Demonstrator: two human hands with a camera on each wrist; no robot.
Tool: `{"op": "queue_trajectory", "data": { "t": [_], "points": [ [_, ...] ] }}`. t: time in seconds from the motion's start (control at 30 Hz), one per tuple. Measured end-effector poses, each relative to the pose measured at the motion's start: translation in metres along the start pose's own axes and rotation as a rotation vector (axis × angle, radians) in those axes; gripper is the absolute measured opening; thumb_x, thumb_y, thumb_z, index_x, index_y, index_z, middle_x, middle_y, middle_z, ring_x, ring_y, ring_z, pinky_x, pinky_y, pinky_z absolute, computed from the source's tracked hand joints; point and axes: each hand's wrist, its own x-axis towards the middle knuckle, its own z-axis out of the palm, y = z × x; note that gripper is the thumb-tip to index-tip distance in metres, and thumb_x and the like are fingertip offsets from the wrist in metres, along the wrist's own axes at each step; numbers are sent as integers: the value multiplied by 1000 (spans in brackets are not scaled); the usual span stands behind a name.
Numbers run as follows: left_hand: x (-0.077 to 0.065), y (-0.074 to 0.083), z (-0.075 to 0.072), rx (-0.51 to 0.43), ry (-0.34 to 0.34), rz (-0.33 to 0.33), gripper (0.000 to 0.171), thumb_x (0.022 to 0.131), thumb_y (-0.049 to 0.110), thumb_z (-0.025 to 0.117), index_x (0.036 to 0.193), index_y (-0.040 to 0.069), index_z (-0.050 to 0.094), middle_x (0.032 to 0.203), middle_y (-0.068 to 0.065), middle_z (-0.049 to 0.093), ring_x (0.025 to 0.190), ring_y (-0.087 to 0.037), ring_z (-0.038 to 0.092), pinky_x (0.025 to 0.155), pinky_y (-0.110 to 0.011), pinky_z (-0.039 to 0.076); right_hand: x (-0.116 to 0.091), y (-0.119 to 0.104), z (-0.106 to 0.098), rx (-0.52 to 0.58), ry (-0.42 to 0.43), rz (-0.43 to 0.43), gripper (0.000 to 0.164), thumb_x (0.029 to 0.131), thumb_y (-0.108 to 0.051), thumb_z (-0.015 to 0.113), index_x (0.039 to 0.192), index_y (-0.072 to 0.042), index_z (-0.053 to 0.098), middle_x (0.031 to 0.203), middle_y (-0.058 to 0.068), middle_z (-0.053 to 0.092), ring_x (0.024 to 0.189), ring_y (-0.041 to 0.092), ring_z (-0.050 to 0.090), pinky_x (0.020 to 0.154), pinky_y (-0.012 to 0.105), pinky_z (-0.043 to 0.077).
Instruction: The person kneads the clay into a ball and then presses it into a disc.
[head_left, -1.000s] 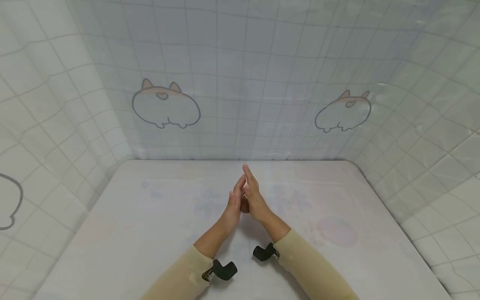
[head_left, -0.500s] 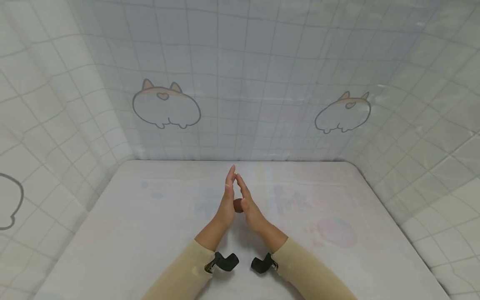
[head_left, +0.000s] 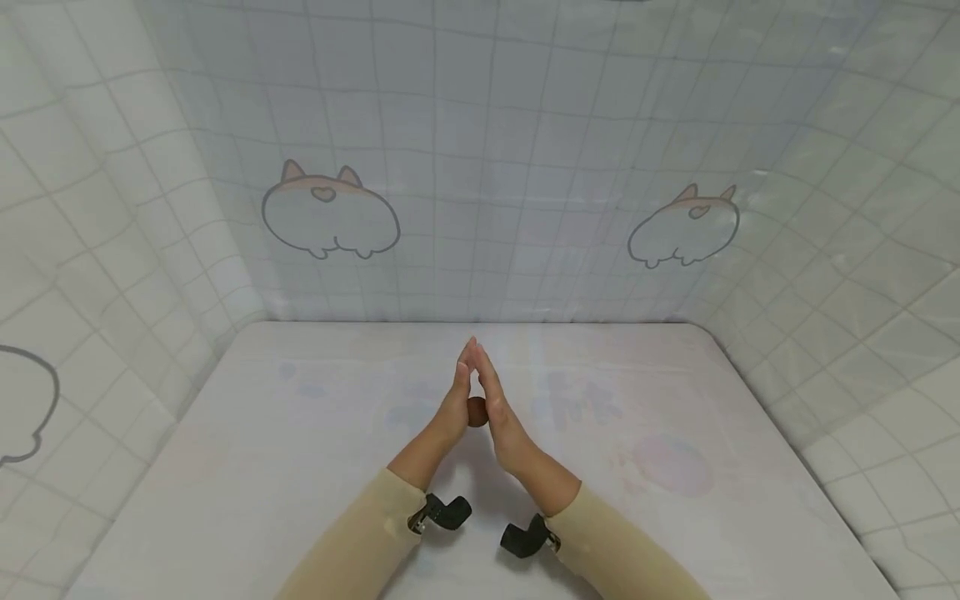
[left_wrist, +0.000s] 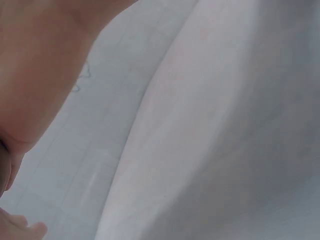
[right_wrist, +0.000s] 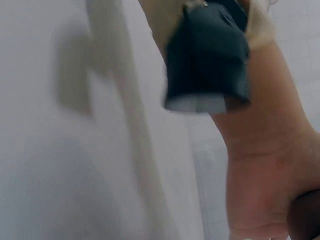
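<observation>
A small brown ball (head_left: 477, 412) sits between the two palms in the middle of the head view. My left hand (head_left: 454, 404) and right hand (head_left: 501, 412) press on it from either side, fingers straight and meeting at the tips in a peak. The dark ball (right_wrist: 306, 217) also shows against a palm at the lower right of the right wrist view. Only its dark edge (left_wrist: 4, 167) enters the left wrist view, beneath a wrist.
Under the hands lies a pale table (head_left: 262, 467) with faint printed patches. Gridded white curtains stand behind and at both sides; the back one bears corgi drawings (head_left: 332, 212). Black camera mounts (head_left: 450, 512) jut inward from both beige sleeves (head_left: 360, 533).
The hands have slid against each other, first right fingertips farther forward, then left, and are now nearly level. The ball stays between the palms and shows more fully.
</observation>
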Motion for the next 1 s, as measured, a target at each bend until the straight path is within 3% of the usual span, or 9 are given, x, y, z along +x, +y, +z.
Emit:
{"op": "queue_trajectory", "data": {
  "t": [0.1, 0.27, 0.47, 0.67, 0.73, 0.83, 0.9, 0.97, 1.0],
  "points": [
    [-3, -1, 4, -6, -48, -37, 86, 95, 74, 0, 162, 21, -6, 168, -9, -4, 152, -36, 0, 112, -71, 2, 2, -2, -4, -24, 29, 19, 88, 100, -70, 6, 160, -6, -5, 167, 14, -4, 153, 30, -4, 117, 62, 1],
    [-9, -2, 12, -21, -87, -30, 83, 96, 73, -1, 162, 23, -6, 168, -7, -7, 152, -38, 5, 110, -74, 7, 8, -3, -12, -83, 87, 74, 92, 97, -75, 7, 161, -10, -1, 167, 13, -1, 153, 28, -2, 115, 66, 4],
    [-15, 1, 19, -62, -112, 84, 85, 96, 72, 0, 161, 17, -8, 167, -10, -6, 151, -38, 9, 111, -72, 12, 18, 0, -19, -135, 115, 194, 94, 92, -81, 8, 162, -18, 0, 167, 6, -1, 152, 28, 3, 113, 69, 11],
    [-18, 6, 20, -89, -98, 182, 88, 95, 73, 0, 161, 16, -9, 167, -8, -9, 152, -37, 2, 113, -69, 6, 21, 14, -22, -125, 103, 286, 94, 88, -85, 9, 162, -29, 2, 167, -3, 0, 152, 25, 6, 112, 69, 13],
    [-19, 8, 19, -102, -89, 205, 87, 96, 73, 1, 161, 16, -8, 167, -8, -11, 152, -37, -1, 113, -70, 3, 19, 19, -21, -117, 89, 319, 92, 87, -86, 9, 162, -32, 1, 167, -3, -1, 150, 26, 11, 112, 67, 18],
    [-20, 10, 18, -96, -67, 232, 86, 96, 73, 2, 161, 18, -7, 167, -6, -10, 152, -35, 0, 113, -70, 5, 14, 24, -18, -94, 67, 367, 89, 87, -86, 10, 161, -37, -1, 166, -2, -2, 128, 31, 45, 101, 59, 38],
    [-18, 11, 17, -69, -45, 246, 85, 96, 72, 2, 161, 19, -7, 167, -6, -8, 152, -33, 0, 112, -71, 6, 11, 26, -15, -111, 55, 375, 86, 89, -84, 9, 161, -37, -2, 166, 0, -1, 118, 28, 49, 96, 53, 42],
    [-16, 12, 15, -39, -14, 245, 83, 97, 72, 1, 161, 20, -7, 167, -5, -7, 152, -31, -1, 112, -71, 6, 9, 27, -12, -114, 46, 365, 83, 91, -82, 9, 160, -38, -2, 165, 1, 8, 93, 26, 52, 85, 51, 45],
    [-15, 12, 14, -25, 1, 240, 83, 97, 71, 0, 161, 20, -8, 167, -5, -7, 152, -30, -2, 113, -70, 5, 8, 28, -11, -123, 44, 351, 81, 93, -80, 8, 161, -37, -2, 165, 1, 8, 105, 26, 51, 91, 52, 42]
  ]
}}
